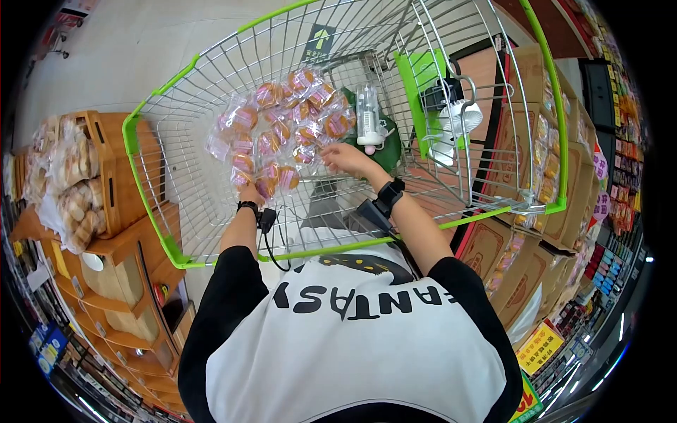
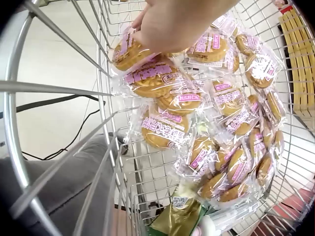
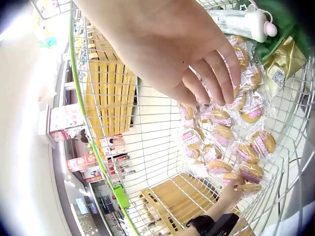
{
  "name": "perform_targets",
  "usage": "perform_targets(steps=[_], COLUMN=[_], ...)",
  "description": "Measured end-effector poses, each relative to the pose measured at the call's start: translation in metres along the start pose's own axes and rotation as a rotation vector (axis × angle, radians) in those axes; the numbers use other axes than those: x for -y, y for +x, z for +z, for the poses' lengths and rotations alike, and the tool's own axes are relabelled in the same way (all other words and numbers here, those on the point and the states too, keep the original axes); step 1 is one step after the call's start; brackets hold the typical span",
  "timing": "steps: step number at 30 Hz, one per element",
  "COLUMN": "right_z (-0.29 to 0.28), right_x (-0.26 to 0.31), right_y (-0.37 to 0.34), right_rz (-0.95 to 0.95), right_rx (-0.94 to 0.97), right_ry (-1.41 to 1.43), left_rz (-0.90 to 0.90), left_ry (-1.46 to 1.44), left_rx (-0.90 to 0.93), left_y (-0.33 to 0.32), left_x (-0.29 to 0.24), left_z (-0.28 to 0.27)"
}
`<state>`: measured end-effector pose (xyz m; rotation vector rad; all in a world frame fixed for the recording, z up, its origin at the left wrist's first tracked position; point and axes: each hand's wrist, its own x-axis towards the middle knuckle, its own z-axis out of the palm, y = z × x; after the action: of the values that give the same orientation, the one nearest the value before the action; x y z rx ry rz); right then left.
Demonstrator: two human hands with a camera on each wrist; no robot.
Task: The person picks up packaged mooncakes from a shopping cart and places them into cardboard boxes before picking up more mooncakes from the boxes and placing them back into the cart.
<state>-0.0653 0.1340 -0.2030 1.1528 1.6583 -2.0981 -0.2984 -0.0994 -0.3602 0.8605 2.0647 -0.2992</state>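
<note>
Pinching one wrapped cake (image 2: pixel 125 53) in left hand (image 2: pixel 172 24), inside shopping cart (image 1: pixel 132 137). Holding right hand (image 3: pixel 167 54) over other wrapped cakes (image 2: pixel 226 101), fingers loosely extended, gripping nothing visible. Probably midway: partly spread out, partly left overlapping.

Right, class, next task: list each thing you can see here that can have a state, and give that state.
Shopping cart: upright, partly filled
Wrapped cakes: in clear wrappers, loosely piled, some overlapping
Left hand: gripping one of the cakes
Right hand: fingers relaxed, nothing visibly held
Bottle: lying on its side
Bread: bagged in clear plastic, stacked
</note>
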Motion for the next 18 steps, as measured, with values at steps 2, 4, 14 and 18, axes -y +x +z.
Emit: perform_targets(steps=[2, 4, 14, 18], right_z=[-0.001, -0.001, -0.004, 0.002], right_x=[0.0, 0.004, 0.038, 0.056], right_y=[-0.001, -0.004, -0.018, -0.037], right_rz=[-0.003, -0.01, -0.316, -0.368], right_rx=[-0.019, -0.033, -0.183, -0.255], right_ry=[0.025, 0.002, -0.312, -0.418], left_rz=[0.03, 0.074, -0.006, 0.157], left_ry=[0.038, 0.106, 0.266, 0.358], left_rx=[-0.03, -0.084, 0.063, 0.067], left_y=[-0.008, -0.017, 0.028, 0.037], left_x=[-0.003, -0.008, -0.014, -0.041], left_z=[-0.005, -0.011, -0.016, -0.046])
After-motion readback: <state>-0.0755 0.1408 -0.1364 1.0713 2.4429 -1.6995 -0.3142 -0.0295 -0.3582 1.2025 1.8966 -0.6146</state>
